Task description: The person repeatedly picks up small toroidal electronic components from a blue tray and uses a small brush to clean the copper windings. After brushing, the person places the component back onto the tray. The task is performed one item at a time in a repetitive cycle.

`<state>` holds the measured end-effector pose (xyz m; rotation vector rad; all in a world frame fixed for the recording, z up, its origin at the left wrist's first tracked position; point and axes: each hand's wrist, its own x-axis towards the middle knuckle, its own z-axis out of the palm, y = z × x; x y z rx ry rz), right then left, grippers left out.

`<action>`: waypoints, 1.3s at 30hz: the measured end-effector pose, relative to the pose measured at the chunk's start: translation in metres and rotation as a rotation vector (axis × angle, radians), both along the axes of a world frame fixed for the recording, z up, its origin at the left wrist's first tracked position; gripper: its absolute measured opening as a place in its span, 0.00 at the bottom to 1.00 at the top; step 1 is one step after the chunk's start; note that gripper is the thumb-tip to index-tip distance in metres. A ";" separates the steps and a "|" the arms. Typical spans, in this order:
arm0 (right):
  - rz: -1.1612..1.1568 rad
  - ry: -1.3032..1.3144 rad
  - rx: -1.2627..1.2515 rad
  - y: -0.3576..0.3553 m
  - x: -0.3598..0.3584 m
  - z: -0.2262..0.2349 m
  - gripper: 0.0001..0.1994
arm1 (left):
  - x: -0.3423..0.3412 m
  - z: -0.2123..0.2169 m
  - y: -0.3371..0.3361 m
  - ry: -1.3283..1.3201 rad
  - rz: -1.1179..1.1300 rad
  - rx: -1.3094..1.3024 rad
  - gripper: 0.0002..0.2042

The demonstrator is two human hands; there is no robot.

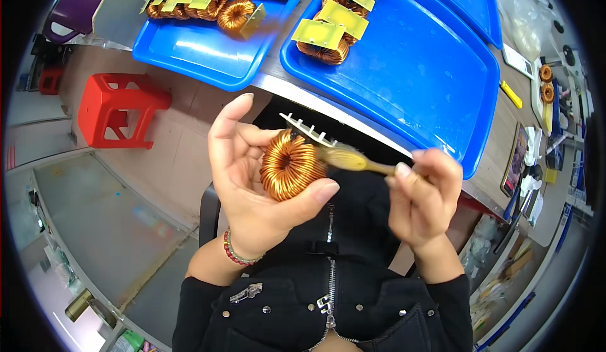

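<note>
My left hand (243,175) is curled around a ring-shaped copper wire coil (290,162), its thumb and fingers at the sides. Joined to that coil is a small board (308,130), tilted nearly edge-on, with several short pins standing from it. Between thumb and fingers, my right hand (426,194) grips the thin handle of a small yellow-brown brush (347,159). The brush's far end meets the coil just below the board; blur and the coil hide its tip.
Ahead, a blue tray (404,68) and a second blue tray (189,52) hold several copper coils with yellow boards. A yellow-handled cutter (511,94) and a phone (514,159) lie at the right. A red stool (120,109) stands on the floor at left.
</note>
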<state>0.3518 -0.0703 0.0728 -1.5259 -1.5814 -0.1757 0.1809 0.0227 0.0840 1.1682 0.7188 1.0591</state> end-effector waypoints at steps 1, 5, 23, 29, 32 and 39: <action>-0.079 -0.066 -0.062 -0.003 0.006 -0.003 0.12 | -0.003 -0.005 0.001 0.039 0.041 0.057 0.46; -0.151 0.243 -0.220 -0.016 0.021 -0.009 0.05 | -0.005 -0.009 0.003 -0.046 0.024 -0.041 0.44; 0.131 1.139 -0.365 0.003 0.022 0.014 0.31 | 0.011 -0.010 0.006 -0.502 -0.295 -0.726 0.31; 0.423 0.684 -0.441 0.055 -0.002 0.019 0.23 | 0.021 -0.017 0.021 -0.198 -0.359 -0.211 0.43; 0.312 0.547 -0.298 0.074 -0.011 0.014 0.18 | 0.019 -0.014 0.044 0.067 -0.190 0.078 0.27; -0.007 -0.029 -0.233 0.106 -0.015 -0.006 0.21 | 0.001 -0.019 0.106 0.769 0.256 0.851 0.15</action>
